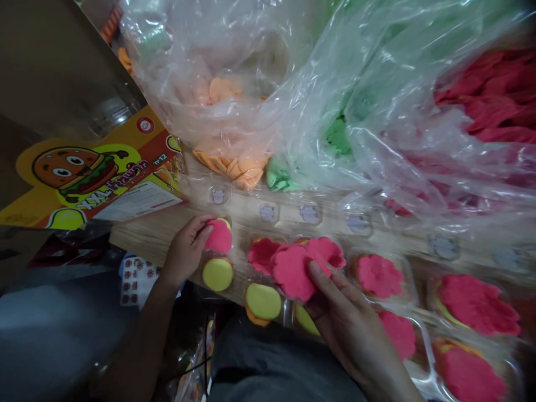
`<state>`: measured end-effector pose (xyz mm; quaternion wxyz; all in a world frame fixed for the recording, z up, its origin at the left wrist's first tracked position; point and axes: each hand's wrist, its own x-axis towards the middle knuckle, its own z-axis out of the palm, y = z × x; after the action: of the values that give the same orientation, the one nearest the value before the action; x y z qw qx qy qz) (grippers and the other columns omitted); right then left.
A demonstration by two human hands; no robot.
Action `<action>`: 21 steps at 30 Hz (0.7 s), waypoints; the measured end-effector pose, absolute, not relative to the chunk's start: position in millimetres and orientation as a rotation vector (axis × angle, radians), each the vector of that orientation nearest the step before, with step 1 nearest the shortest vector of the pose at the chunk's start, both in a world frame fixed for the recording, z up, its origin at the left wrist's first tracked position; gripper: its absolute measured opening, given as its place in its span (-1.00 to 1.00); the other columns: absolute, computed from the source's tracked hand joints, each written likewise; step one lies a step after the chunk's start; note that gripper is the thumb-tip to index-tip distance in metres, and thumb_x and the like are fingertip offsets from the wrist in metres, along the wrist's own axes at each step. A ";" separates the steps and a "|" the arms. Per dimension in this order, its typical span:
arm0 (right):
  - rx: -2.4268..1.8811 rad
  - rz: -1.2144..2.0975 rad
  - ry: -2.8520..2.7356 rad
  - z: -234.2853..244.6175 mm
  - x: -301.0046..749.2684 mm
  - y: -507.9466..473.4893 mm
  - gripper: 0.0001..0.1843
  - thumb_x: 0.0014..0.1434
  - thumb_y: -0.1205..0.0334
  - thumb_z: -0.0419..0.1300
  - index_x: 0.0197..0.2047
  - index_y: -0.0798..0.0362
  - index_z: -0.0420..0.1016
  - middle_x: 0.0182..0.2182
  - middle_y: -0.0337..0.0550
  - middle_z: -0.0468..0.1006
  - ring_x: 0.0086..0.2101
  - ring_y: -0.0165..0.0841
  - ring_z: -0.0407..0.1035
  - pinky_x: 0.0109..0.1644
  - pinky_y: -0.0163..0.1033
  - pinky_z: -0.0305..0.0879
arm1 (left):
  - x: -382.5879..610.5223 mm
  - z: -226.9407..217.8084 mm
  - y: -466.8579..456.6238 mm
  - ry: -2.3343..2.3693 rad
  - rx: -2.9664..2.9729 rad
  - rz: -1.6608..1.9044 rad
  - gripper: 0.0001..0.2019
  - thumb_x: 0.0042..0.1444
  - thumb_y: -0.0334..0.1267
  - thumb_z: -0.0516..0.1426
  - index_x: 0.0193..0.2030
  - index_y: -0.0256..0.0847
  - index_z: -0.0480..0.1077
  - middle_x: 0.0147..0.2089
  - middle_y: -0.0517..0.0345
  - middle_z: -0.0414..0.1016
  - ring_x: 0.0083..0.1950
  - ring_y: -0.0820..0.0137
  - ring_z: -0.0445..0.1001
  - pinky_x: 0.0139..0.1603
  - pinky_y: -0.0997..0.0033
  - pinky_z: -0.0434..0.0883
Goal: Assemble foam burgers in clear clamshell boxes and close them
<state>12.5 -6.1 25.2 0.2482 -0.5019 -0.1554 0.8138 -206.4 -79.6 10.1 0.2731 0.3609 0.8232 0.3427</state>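
My left hand (186,249) has its fingertips closed at the edge of a pink scalloped piece (220,237) that lies over a yellow disc in the clear tray at the left. In my right hand (347,312), thumb and fingers hold a pink flower-shaped piece (293,272) above the tray's middle. Behind it, other pink pieces (263,254) rest in their compartments. Nearer my body, bare yellow discs (218,274) show, one with an orange layer beneath. On the right, pink pieces (380,276) top several more stacks in clear trays (412,273).
Large clear plastic bags (318,84) cover the back, holding orange pieces (240,170), green pieces (338,135) and red-pink pieces (498,95). A printed carton with a cartoon burger (75,167) stands at the left. Labelled clear compartments (267,213) line the wooden table.
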 end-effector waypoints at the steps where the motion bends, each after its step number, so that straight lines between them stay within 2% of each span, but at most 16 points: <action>1: -1.363 2.228 -0.428 25.2 13.5 -6.8 -0.70 -0.19 0.08 0.43 -0.35 0.01 0.57 -0.39 -0.23 0.61 -0.31 -0.36 0.48 -0.26 -0.35 0.44 | -208.1 3.8 -76.9 2.277 1.053 0.887 -0.77 0.15 -0.23 0.02 -0.12 -0.19 0.43 -0.15 0.12 0.53 -0.10 0.32 0.45 -0.02 0.32 0.36; 4: -1.333 2.263 -0.442 25.3 15.1 -9.3 -0.74 -0.14 0.10 0.40 -0.35 0.02 0.57 -0.40 -0.22 0.61 -0.35 -0.38 0.49 -0.33 -0.39 0.43 | -211.3 -10.2 -70.5 2.479 1.361 0.769 -0.81 0.15 -0.30 0.03 -0.16 -0.21 0.43 -0.15 0.04 0.49 -0.06 0.26 0.39 0.05 0.21 0.30; 7: -1.252 2.341 -0.388 26.7 14.6 -11.7 -0.76 -0.06 0.10 0.36 -0.28 -0.01 0.57 -0.31 -0.20 0.62 -0.34 -0.38 0.50 -0.35 -0.39 0.43 | -206.6 -5.8 -70.1 2.596 1.505 0.799 -0.80 0.14 -0.26 0.08 -0.12 -0.19 0.42 -0.08 0.01 0.43 0.04 0.22 0.32 0.14 0.13 0.23; 11: -1.094 2.479 -0.231 32.2 10.7 -16.0 -0.70 -0.01 0.03 0.31 -0.22 -0.02 0.57 -0.22 -0.15 0.61 -0.25 -0.30 0.50 -0.21 -0.24 0.46 | -176.6 27.4 -81.0 2.235 1.452 0.972 -0.77 0.24 -0.25 -0.03 -0.06 -0.17 0.38 -0.05 0.08 0.43 0.02 0.36 0.39 0.07 0.32 0.33; 15: -0.995 2.553 -0.259 37.6 6.6 -21.4 -0.74 0.04 0.14 0.28 -0.16 -0.05 0.55 -0.10 -0.14 0.57 -0.11 -0.27 0.45 -0.04 -0.18 0.39 | -142.4 52.8 -91.8 2.043 1.757 0.813 -0.66 0.19 -0.21 0.05 0.11 -0.17 0.25 0.02 0.04 0.37 0.06 0.34 0.36 0.07 0.34 0.34; 19: -0.953 2.580 -0.371 40.3 5.7 -24.0 -0.59 -0.06 0.30 0.36 -0.08 -0.12 0.52 -0.08 -0.21 0.56 -0.04 -0.36 0.40 0.08 -0.26 0.28 | -129.3 54.9 -95.4 2.171 1.938 0.789 -0.79 0.19 -0.25 0.06 -0.05 -0.23 0.30 -0.03 0.00 0.35 0.01 0.32 0.35 0.03 0.29 0.36; 21: -0.937 2.592 -0.389 41.3 5.5 -24.7 -0.57 -0.08 0.31 0.37 -0.08 -0.10 0.52 -0.10 -0.20 0.57 -0.05 -0.36 0.41 0.08 -0.25 0.28 | -127.6 53.8 -97.5 2.218 2.058 0.800 -0.83 0.18 -0.33 0.08 -0.09 -0.25 0.31 -0.06 0.00 0.33 -0.02 0.32 0.33 0.02 0.30 0.36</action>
<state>5.5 -24.7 41.3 0.1782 -0.3313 -0.1374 0.9163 -127.6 -97.5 53.8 0.0061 0.6576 0.7086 0.2555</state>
